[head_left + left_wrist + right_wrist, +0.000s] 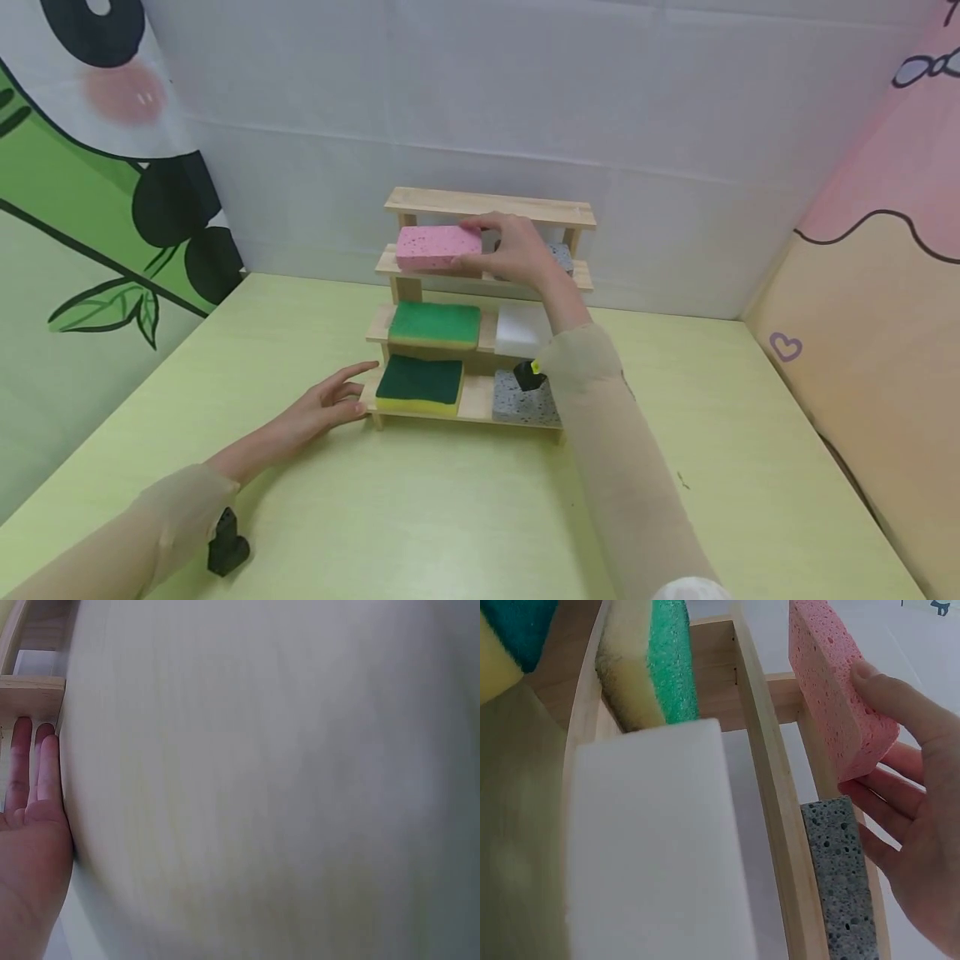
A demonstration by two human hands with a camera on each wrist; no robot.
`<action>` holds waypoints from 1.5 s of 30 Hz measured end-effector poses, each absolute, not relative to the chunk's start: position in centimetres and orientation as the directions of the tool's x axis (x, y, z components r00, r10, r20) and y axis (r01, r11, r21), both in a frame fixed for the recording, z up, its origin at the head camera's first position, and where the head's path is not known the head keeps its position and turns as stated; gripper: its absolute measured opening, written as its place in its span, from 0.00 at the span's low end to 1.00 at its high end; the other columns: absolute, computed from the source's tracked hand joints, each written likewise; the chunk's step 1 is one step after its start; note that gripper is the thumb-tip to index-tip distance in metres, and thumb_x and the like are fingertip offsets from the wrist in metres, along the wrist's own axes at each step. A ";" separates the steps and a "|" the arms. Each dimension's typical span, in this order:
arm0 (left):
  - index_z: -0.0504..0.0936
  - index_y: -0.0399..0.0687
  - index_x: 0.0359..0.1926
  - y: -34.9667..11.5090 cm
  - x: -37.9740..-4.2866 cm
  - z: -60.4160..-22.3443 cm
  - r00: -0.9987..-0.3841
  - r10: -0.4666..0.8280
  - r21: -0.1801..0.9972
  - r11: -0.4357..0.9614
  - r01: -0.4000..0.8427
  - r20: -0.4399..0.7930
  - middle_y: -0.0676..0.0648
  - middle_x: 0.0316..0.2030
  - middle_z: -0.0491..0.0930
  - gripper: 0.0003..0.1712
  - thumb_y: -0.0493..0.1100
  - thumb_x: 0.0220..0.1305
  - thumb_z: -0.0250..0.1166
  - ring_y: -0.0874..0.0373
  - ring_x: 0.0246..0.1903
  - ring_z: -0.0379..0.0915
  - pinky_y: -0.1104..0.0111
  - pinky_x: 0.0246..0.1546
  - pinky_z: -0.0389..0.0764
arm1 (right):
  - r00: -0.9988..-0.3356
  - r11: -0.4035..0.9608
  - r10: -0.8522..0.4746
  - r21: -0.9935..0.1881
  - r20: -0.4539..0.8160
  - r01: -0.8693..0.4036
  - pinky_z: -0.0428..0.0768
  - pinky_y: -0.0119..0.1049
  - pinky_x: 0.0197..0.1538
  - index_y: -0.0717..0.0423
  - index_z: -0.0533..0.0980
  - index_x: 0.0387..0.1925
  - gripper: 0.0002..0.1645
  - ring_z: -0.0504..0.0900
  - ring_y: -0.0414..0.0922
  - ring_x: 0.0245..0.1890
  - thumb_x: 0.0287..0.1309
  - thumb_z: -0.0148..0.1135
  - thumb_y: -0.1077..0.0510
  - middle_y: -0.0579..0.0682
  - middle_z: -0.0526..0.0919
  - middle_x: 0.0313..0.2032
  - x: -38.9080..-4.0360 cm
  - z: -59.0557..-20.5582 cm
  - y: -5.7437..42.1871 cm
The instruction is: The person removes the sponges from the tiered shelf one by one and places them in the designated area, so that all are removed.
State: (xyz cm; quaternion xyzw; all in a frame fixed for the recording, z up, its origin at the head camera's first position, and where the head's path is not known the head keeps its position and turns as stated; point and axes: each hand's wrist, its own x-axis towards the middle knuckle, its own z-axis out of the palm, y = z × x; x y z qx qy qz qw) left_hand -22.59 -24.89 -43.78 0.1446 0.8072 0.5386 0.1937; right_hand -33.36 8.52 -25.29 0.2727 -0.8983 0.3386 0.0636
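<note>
My right hand (pixel 517 250) pinches a pink speckled sponge (pixel 435 247) by its right end, over the left part of the third tier up of a wooden stepped rack (pixel 487 202). In the right wrist view the thumb lies on the pink sponge's (pixel 840 697) face with fingers behind it. Just below that hand sits a grey pitted block (pixel 840 877), partly hidden from the head view. My left hand (pixel 322 408) is at the rack's lower left end, thumb right at the bottom tier's edge. Its fingers (pixel 49 769) reach straight in the left wrist view.
A green-topped sponge (pixel 433 323) and a white block (pixel 521 329) lie on the second tier. The bottom tier bears a dark green and yellow sponge (pixel 420 383) and another grey speckled block (pixel 525 400). The rack stands on a pale yellow table (pixel 450 508) before a white backdrop (pixel 487 108).
</note>
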 end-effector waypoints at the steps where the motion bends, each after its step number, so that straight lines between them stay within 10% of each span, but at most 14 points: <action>1: 0.50 0.69 0.77 -24.9 -22.6 -43.8 -0.883 0.441 0.926 0.378 0.024 -0.158 0.41 0.65 0.70 0.36 0.51 0.74 0.55 0.55 0.61 0.72 0.48 0.66 0.67 | -0.841 0.618 -0.444 -0.574 0.310 -0.538 0.74 0.39 0.49 0.48 0.74 0.65 0.36 0.74 0.49 0.50 0.55 0.72 0.47 0.49 0.76 0.65 -33.2 -25.3 8.6; 5: 0.50 0.68 0.77 -24.8 -22.6 -43.7 -0.882 0.443 0.924 0.382 0.026 -0.159 0.40 0.65 0.70 0.36 0.51 0.74 0.54 0.54 0.61 0.72 0.47 0.66 0.67 | -0.825 0.594 -0.437 -0.574 0.358 -0.564 0.74 0.46 0.62 0.50 0.75 0.64 0.36 0.74 0.47 0.59 0.54 0.73 0.48 0.50 0.78 0.62 -32.7 -25.3 8.9; 15: 0.49 0.67 0.77 -24.8 -22.6 -43.6 -0.880 0.450 0.923 0.383 0.035 -0.154 0.39 0.64 0.71 0.36 0.51 0.74 0.54 0.55 0.60 0.73 0.47 0.66 0.66 | -0.797 0.543 -0.401 -0.583 0.452 -0.605 0.75 0.37 0.48 0.48 0.75 0.63 0.39 0.73 0.45 0.48 0.49 0.77 0.46 0.49 0.80 0.57 -30.9 -26.2 10.8; 45: 0.49 0.66 0.77 -24.8 -22.7 -43.8 -0.884 0.445 0.919 0.391 0.048 -0.143 0.40 0.62 0.73 0.37 0.51 0.74 0.55 0.61 0.57 0.74 0.53 0.64 0.69 | -0.737 0.481 -0.184 -0.595 0.650 -0.645 0.76 0.28 0.50 0.52 0.75 0.64 0.41 0.74 0.36 0.55 0.46 0.78 0.63 0.49 0.78 0.62 -25.0 -31.2 19.8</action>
